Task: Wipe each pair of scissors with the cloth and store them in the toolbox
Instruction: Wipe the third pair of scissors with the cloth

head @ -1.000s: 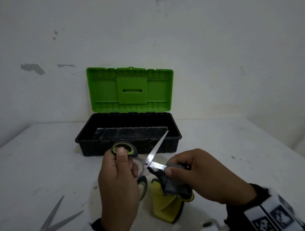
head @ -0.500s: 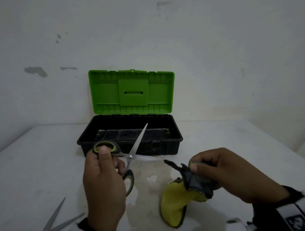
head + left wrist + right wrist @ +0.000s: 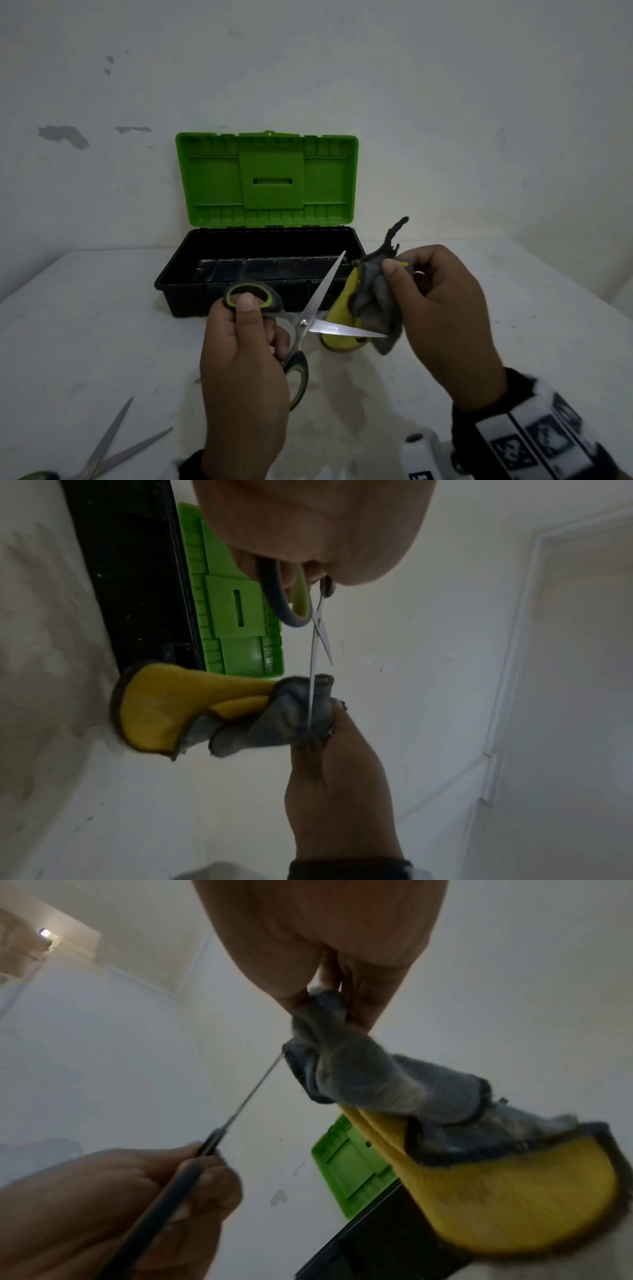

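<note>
Scissors (image 3: 310, 317) in left hand (image 3: 243, 370); right hand (image 3: 445, 318) grips cloth (image 3: 371, 301); no writing legible.

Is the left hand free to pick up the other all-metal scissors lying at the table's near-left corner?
Probably not yet: the left hand grips the green-and-black-handled scissors; the metal scissors lie uncovered.

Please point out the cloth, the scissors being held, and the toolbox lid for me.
cloth (image 3: 375, 301): head view, on its grey bunched folds.
scissors (image 3: 337, 330): head view, on the lower blade.
toolbox lid (image 3: 212, 181): head view, on the lid's green left panel.
</note>
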